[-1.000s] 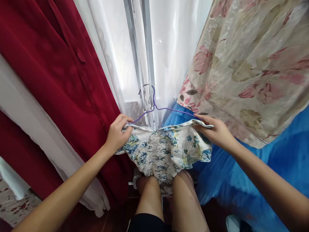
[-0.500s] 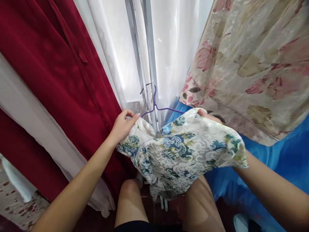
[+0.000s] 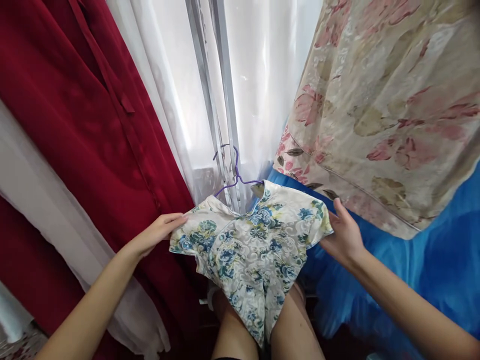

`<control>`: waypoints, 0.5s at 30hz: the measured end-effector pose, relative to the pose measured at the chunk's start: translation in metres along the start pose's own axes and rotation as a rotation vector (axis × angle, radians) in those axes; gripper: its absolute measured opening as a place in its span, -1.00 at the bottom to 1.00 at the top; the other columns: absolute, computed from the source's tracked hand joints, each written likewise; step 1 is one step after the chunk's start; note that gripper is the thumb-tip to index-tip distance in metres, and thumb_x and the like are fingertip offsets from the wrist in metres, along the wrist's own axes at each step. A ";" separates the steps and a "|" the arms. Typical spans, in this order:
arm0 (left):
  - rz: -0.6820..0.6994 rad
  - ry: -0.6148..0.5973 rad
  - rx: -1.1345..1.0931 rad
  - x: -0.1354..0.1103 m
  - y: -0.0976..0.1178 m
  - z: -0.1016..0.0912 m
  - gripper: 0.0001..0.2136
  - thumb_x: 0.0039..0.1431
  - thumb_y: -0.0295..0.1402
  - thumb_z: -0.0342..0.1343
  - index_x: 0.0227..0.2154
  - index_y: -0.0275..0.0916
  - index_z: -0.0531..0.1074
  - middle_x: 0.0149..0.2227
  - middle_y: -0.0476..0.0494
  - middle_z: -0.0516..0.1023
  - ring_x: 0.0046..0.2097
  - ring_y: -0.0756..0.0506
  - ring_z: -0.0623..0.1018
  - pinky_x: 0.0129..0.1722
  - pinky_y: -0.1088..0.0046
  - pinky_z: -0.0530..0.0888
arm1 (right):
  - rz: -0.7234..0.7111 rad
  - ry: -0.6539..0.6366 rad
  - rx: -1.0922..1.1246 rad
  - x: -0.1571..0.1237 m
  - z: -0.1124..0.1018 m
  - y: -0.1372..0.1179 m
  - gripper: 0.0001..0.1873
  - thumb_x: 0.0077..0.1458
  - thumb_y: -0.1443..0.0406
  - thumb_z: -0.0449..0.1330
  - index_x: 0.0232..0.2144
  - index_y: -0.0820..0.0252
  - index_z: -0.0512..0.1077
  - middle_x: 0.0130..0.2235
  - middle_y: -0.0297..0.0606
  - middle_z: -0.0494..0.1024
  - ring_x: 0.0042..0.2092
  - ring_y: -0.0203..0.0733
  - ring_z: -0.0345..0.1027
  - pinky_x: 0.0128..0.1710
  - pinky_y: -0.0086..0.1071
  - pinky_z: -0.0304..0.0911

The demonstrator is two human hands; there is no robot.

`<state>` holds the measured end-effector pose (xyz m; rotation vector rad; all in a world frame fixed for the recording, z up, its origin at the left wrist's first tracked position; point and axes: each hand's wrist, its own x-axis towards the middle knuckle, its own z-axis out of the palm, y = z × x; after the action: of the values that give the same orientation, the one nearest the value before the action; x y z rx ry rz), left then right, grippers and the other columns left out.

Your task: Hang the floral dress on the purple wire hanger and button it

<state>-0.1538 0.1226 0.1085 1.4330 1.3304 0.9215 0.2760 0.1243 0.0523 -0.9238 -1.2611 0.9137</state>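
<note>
A short-sleeved white blouse (image 3: 258, 245) with blue and green flowers hangs on a purple hanger (image 3: 237, 172). Its hook loops over the grey metal uprights, and the hanger's arms run inside the collar and shoulders. On the left, my left hand (image 3: 159, 232) pinches the edge of the sleeve between thumb and fingers. My right hand (image 3: 345, 235) is at the other sleeve, thumb raised clear of the cloth, fingers partly hidden behind the sleeve end. The lower part of the blouse tapers down over my legs.
Grey metal uprights (image 3: 225, 90) stand in front of white cloth (image 3: 255, 90). A long red garment (image 3: 123, 150) hangs at left beside pale fabric (image 3: 63, 235). To the right hang a beige floral garment (image 3: 390, 125) and blue sheer fabric (image 3: 382, 280).
Both hands have moved from the neck and shoulder area out to the sleeves. The blouse now hangs lower and spread more evenly on the hanger, and my right hand has come out from inside it.
</note>
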 end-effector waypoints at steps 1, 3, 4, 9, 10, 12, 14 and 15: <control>-0.006 0.097 -0.105 -0.002 -0.012 -0.001 -0.59 0.02 -0.05 0.38 -0.17 -0.24 0.60 -0.21 -0.22 0.66 -0.24 -0.17 0.63 -0.29 0.40 0.58 | 0.044 -0.010 0.044 -0.005 -0.003 -0.006 -0.40 0.28 -0.18 -0.03 -0.13 0.08 0.58 -0.31 -0.17 0.69 -0.18 0.12 0.61 -0.25 -0.10 0.49; 0.018 0.291 -0.289 -0.005 -0.030 0.004 -0.53 -0.04 -0.08 0.43 -0.13 -0.28 0.59 -0.24 -0.21 0.66 -0.29 -0.11 0.63 -0.34 0.48 0.57 | 0.122 -0.014 0.115 -0.013 -0.004 -0.017 -0.53 0.23 -0.12 0.14 -0.09 0.05 0.55 -0.28 -0.23 0.70 -0.20 0.07 0.62 -0.25 -0.16 0.51; 0.045 0.376 -0.352 -0.007 -0.033 0.009 -0.52 -0.06 -0.09 0.45 -0.14 -0.29 0.58 -0.26 -0.20 0.66 -0.32 -0.10 0.62 -0.36 0.49 0.56 | 0.145 -0.005 0.138 -0.016 -0.001 -0.022 -0.56 0.21 -0.09 0.19 -0.09 0.05 0.55 -0.27 -0.24 0.71 -0.22 0.06 0.62 -0.25 -0.18 0.52; 0.244 0.543 -0.373 -0.028 0.000 0.032 -0.56 0.04 -0.12 0.37 -0.06 -0.25 0.55 -0.15 -0.19 0.65 -0.22 -0.15 0.64 -0.32 0.47 0.58 | 0.263 0.163 0.362 -0.017 0.016 -0.045 -0.58 0.24 -0.03 0.19 -0.07 0.12 0.53 -0.22 -0.15 0.71 -0.20 0.07 0.63 -0.23 -0.18 0.54; 0.309 0.539 -0.334 -0.033 0.011 0.035 -0.56 0.09 -0.13 0.33 0.00 -0.22 0.52 -0.07 -0.19 0.63 -0.13 -0.18 0.64 -0.25 0.43 0.60 | 0.299 0.207 0.410 -0.015 0.017 -0.049 -0.58 0.26 -0.02 0.17 -0.05 0.13 0.53 -0.20 -0.12 0.71 -0.19 0.08 0.63 -0.23 -0.17 0.54; 0.471 0.523 -0.191 -0.043 0.029 0.041 -0.51 0.14 -0.19 0.27 0.14 -0.15 0.42 0.10 -0.20 0.55 0.08 -0.26 0.57 -0.05 0.32 0.59 | 0.361 0.270 0.470 -0.014 0.019 -0.054 -0.56 0.29 0.00 0.10 -0.02 0.14 0.53 -0.18 -0.09 0.71 -0.16 0.12 0.62 -0.22 -0.13 0.55; 0.633 0.542 0.085 -0.049 0.039 0.047 -0.36 0.10 -0.28 0.27 0.27 -0.09 0.27 0.25 -0.20 0.41 0.25 -0.31 0.44 0.17 0.16 0.48 | 0.354 0.277 0.459 -0.022 0.019 -0.054 -0.54 0.30 -0.02 0.05 -0.01 0.12 0.54 -0.18 -0.09 0.70 -0.12 0.15 0.60 -0.24 -0.10 0.56; 0.700 0.583 0.262 -0.050 0.038 0.051 -0.27 0.06 -0.33 0.29 0.31 -0.08 0.20 0.31 -0.21 0.32 0.31 -0.34 0.35 0.27 0.10 0.38 | 0.307 0.242 0.406 -0.033 0.020 -0.053 -0.51 0.31 -0.05 0.02 -0.01 0.08 0.54 -0.17 -0.09 0.69 -0.09 0.15 0.59 -0.24 -0.09 0.56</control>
<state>-0.1011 0.0673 0.1351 1.9820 1.4046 1.7773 0.2561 0.0760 0.0915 -0.8808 -0.7013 1.2059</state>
